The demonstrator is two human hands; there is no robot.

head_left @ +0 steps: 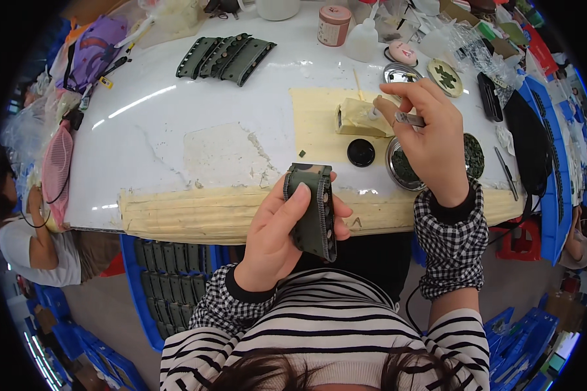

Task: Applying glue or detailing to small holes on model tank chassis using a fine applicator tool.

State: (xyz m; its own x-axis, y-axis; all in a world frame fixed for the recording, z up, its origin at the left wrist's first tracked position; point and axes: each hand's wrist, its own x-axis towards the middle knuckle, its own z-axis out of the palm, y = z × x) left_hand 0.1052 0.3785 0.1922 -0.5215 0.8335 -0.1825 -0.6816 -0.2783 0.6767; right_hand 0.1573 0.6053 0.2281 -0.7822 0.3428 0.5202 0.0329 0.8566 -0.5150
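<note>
My left hand (277, 228) is wrapped round a dark green model vehicle side piece (313, 212), held upright above the table's front edge. Small round wheels show along its right side. My right hand (430, 127) is raised over the tape-wrapped yellow block (363, 117), its thumb and fingers pinched near the block's right end. A slim metallic tool (411, 119) sticks out between its fingers; its kind and tip are hard to make out. A black round lid (361, 152) and a round tin (404, 166) of small dark green parts lie below that hand. One tiny green piece (302, 154) rests on the yellow tape.
Several similar green side pieces (225, 57) lie at the back left. A pink jar (334, 26), a white squeeze bottle (362, 42) and a dish of green parts (445, 77) stand at the back. Tweezers (506, 173) lie at right. A blue crate (151, 326) of green pieces sits below left.
</note>
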